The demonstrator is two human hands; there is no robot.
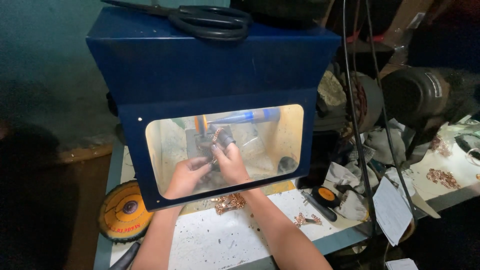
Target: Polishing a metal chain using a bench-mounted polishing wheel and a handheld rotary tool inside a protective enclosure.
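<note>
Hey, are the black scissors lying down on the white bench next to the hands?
No, the black scissors lie on top of the blue hood, above both hands working behind its clear window.

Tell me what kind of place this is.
Probably a small jewellery polishing workshop. Both hands, left hand and right hand, hold a coppery chain piece inside a blue windowed box; a yellow buffing wheel and more coppery pieces lie on the bench.
</note>
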